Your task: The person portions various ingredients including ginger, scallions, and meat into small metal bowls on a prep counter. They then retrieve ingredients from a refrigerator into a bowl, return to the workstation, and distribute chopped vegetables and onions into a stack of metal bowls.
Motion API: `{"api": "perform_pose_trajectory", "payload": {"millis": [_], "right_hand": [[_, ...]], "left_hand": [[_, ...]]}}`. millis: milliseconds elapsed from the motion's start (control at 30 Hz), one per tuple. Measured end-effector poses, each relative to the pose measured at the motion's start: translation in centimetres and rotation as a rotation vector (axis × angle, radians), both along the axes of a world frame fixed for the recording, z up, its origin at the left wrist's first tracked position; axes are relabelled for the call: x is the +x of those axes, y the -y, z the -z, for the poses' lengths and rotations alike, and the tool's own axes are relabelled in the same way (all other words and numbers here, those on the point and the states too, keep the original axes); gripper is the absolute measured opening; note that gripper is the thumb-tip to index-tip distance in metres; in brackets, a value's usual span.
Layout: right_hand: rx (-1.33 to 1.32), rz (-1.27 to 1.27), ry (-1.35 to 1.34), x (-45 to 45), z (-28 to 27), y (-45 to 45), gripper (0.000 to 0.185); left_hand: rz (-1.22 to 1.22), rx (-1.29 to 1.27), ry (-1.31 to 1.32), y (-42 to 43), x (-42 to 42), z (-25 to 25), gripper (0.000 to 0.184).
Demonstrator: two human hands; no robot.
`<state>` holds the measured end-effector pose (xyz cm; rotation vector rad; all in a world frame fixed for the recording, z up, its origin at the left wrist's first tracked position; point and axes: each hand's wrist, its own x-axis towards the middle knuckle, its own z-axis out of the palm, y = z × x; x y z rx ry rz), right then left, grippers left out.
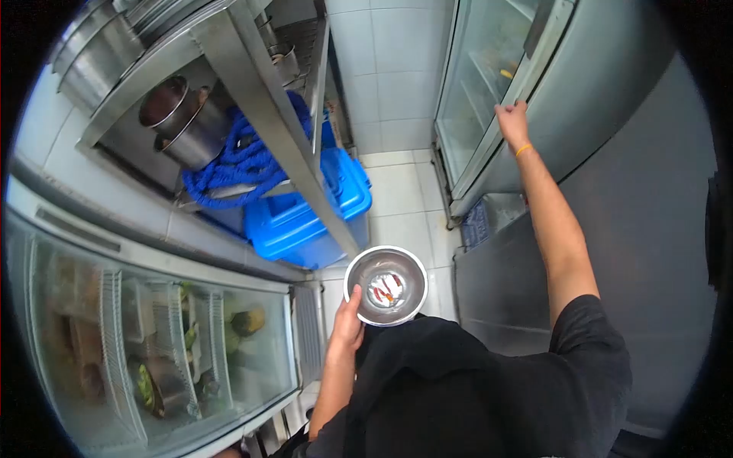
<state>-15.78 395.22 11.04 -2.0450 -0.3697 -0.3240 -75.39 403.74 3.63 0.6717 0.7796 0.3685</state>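
Note:
My left hand is closed on the rim of a round stainless steel bowl, with the thumb over its edge. A few small red pieces, possibly chilli, lie at the bottom of the bowl. My right arm reaches forward, and a yellow band circles its wrist. At the frame edge of an upright glass-door fridge, my right hand has its fingers curled around the edge. Through that glass, shelves and a small yellow item are visible.
To the left, a steel rack carries metal pots and a bundle of blue mesh. Blue lidded bins stand beneath it. A second glass-door fridge with food inside is at lower left. White floor tiles run between.

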Motion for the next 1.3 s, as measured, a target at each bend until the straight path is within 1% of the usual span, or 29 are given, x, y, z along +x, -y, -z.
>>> {"api": "perform_pose_trajectory", "payload": {"millis": [33, 67, 100, 133, 200, 233, 300, 367, 400, 433, 500, 567, 667, 733, 800, 867, 900, 933, 1000, 1067, 1100, 1133, 1167, 1200, 1267, 1300], "right_hand": [[-0.015, 0.013, 0.007, -0.7, -0.7, -0.4, 0.077], [0.038, -0.003, -0.067, -1.2, -0.9, -0.1, 0.075], [0.079, -0.007, -0.135, -2.0, -2.6, 0.4, 0.074], [0.012, -0.006, -0.155, -0.2, -1.8, 1.4, 0.072], [-0.104, 0.105, 0.095, 2.3, 0.0, 3.0, 0.072], [-0.044, 0.087, 0.068, 2.9, 0.0, 3.5, 0.071], [0.099, 0.035, 0.006, 3.2, 0.5, 2.8, 0.069], [0.039, 0.106, 0.044, 1.1, -1.0, 1.8, 0.068], [0.007, 0.139, 0.062, 0.6, -1.3, 2.0, 0.067], [0.067, 0.099, 0.029, 1.3, -0.6, 2.5, 0.066], [0.076, 0.054, -0.027, 1.3, -0.6, 2.9, 0.067], [0.083, 0.024, -0.066, 0.4, -1.3, 3.0, 0.068], [0.082, -0.017, -0.097, -1.3, -3.2, 3.5, 0.067], [0.111, -0.080, -0.156, -2.1, -4.0, 3.7, 0.066], [0.065, -0.244, -0.122, -3.1, -4.9, 3.4, 0.062], [-0.035, -0.454, -0.090, -3.6, -4.9, 2.9, 0.063], [-0.059, -0.599, -0.077, -4.0, -4.8, 2.0, 0.064], [-0.096, -0.737, -0.070, -3.9, -4.8, 1.3, 0.066], [-0.032, -0.828, -0.115, -4.6, -7.4, -0.9, 0.064], [-0.009, -0.838, -0.187, -4.3, -8.6, -2.2, 0.063], [-0.005, -0.795, -0.229, -3.5, -8.7, -2.2, 0.062], [0.004, -0.724, -0.271, -2.7, -8.9, -1.8, 0.062], [0.065, -0.721, -0.299, -1.7, -9.4, -1.5, 0.059], [0.106, -0.681, -0.303, -0.9, -9.5, -1.2, 0.058], [0.191, -0.636, -0.301, 0.9, -9.7, -1.2, 0.056], [0.194, -0.602, -0.279, 1.5, -10.0, -1.3, 0.054]], "left_hand": [[-0.005, 0.022, -0.018, -1.3, 1.6, -0.5, 0.057], [0.022, 0.026, -0.025, -2.8, 2.8, 0.5, 0.056], [0.047, 0.040, -0.003, -3.8, 4.7, -0.1, 0.056], [0.079, 0.049, 0.016, -4.7, 6.7, -0.8, 0.055], [0.170, 0.052, 0.006, -6.8, 10.4, -0.6, 0.055], [0.204, 0.075, 0.012, -7.9, 11.9, 0.3, 0.054], [0.258, 0.104, 0.011, -9.7, 14.6, 0.6, 0.054], [0.307, 0.105, 0.005, -10.1, 18.1, -1.6, 0.053], [0.354, 0.125, 0.005, -10.3, 19.9, -1.8, 0.054], [0.396, 0.143, 0.008, -10.4, 21.7, -1.8, 0.055], [0.454, 0.189, -0.003, -10.3, 25.2, -0.9, 0.056], [0.589, 0.177, -0.003, -10.4, 29.4, 0.9, 0.059], [0.818, 0.200, -0.052, -8.1, 36.5, 0.8, 0.063], [1.028, 0.374, -0.059, -6.2, 41.1, 1.6, 0.063], [1.384, 0.209, -0.037, -5.7, 45.3, 4.0, 0.062], [1.456, 0.307, 0.084, -4.6, 48.4, 8.3, 0.051], [1.290, 0.344, 0.016, -3.7, 48.9, 8.7, 0.047], [1.161, 0.256, 0.100, -4.0, 49.1, 7.9, 0.045], [0.922, 0.075, 0.294, -4.9, 49.7, 6.3, 0.043], [1.082, 0.362, 0.252, -7.9, 53.0, 11.1, 0.045], [1.118, 0.364, 0.241, -8.8, 54.3, 8.8, 0.046], [1.104, 0.275, 0.205, -9.4, 55.4, 3.4, 0.047], [1.095, 0.215, 0.164, -9.6, 56.5, -1.0, 0.048], [1.083, 0.198, 0.127, -10.5, 57.5, -3.3, 0.049], [0.986, 0.306, -0.018, -14.0, 59.9, -2.6, 0.039], [0.933, 0.292, -0.010, -15.6, 60.8, -3.0, 0.039]]}}
